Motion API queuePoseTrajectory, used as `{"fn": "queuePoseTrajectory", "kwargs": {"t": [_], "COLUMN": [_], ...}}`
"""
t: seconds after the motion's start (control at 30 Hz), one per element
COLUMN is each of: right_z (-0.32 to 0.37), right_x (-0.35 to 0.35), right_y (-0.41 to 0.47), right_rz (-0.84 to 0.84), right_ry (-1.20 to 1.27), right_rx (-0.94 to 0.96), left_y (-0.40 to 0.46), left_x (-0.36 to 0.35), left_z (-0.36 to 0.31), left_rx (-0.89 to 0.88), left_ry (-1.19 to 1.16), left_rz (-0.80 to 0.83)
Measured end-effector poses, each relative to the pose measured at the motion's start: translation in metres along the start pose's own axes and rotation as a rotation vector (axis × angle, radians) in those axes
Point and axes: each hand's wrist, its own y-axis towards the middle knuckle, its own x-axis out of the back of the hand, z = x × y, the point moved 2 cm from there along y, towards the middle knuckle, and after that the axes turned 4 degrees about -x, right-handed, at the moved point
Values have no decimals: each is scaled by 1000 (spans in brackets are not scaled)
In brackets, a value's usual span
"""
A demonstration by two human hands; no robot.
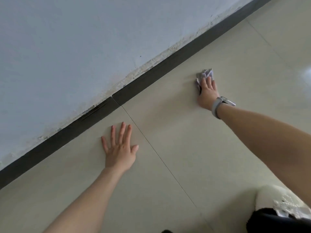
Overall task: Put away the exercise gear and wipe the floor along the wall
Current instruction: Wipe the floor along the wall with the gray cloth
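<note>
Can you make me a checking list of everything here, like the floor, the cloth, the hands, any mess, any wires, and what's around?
Surface: pale tiled floor, with a thin grout line crossing between the two arms.
Job's things: crumpled grey cloth lying on the floor, near the dark skirting board. No exercise gear in view.
Clutter: nothing seen.
Hands: left hand flat on the floor, fingers spread and straight. Right hand presses the cloth down with straight fingers; a grey wristband is on that wrist.
Cables: nothing seen.
Surroundings: pale blue wall, with flaking, stained paint just above the skirting board. A bit of light patterned clothing at the lower right.
</note>
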Motion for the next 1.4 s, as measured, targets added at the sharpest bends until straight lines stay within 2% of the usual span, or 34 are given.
{"fn": "queuePoseTrajectory", "kwargs": {"t": [0.03, 0.07, 0.1, 0.23, 0.27, 0.3, 0.37, 0.43, 0.5, 0.6, 0.67, 0.73, 0.83, 0.9, 0.97, 1.03, 1.07, 1.17, 1.2, 1.23, 1.27, 1.33, 1.4], "right_z": [9, 21, 34, 57, 49, 39, 15, -22, -69, -117, -117, -107, -99, -120, -157, -190, -202, -212, -201, -188, -177, -166, -182], "right_x": [-1, -8, -20, -58, -58, -51, -30, 5, 47, 88, 82, 56, 11, -9, -7, 11, 23, 56, 55, 50, 38, 8, -16], "right_y": [9, 9, 0, -66, -65, -53, -14, 35, 82, 122, 118, 91, 18, -25, -36, -14, 3, 45, 44, 35, 21, -26, -77], "right_rz": [-28, -38, -15, 176, 191, 191, 127, 11, -50, -52, -96, -116, -64, 10, 124, 60, 2, -140, -157, -145, -124, -88, 7], "right_ry": [18, 6, -27, -171, -201, -216, -181, -80, -39, 27, 66, 68, -1, -119, -239, -252, -206, 59, 118, 129, 111, 4, -180], "right_rx": [-46, -14, 100, 930, 1071, 1123, 1007, 729, 481, 194, 117, 200, 641, 970, 1160, 1110, 967, 325, 195, 152, 206, 606, 1007], "left_y": [0, 1, 1, 8, 11, 15, 24, 37, 51, 66, 72, 76, 78, 76, 73, 71, 70, 70, 70, 70, 71, 71, 69], "left_x": [1, 3, 6, 28, 35, 42, 51, 55, 50, 35, 21, 9, -3, -10, -14, -18, -19, -20, -20, -20, -19, -16, -14], "left_z": [-1, -4, -6, -20, -26, -33, -51, -76, -107, -161, -191, -209, -213, -212, -210, -207, -207, -212, -213, -214, -214, -215, -219], "left_rx": [9, 20, 33, 58, 65, 87, 168, 211, 172, 80, 68, 156, 309, 306, 298, 280, 269, 251, 253, 257, 264, 280, 278], "left_ry": [11, 22, 36, 86, 108, 153, 309, 401, 331, 129, 13, -151, -331, -357, -395, -376, -341, -243, -227, -221, -225, -241, -221], "left_rz": [-12, -15, -9, -31, -31, -12, 48, 60, 51, 80, 97, 55, -156, -287, -346, -327, -305, -260, -251, -242, -237, -230, -227]}}
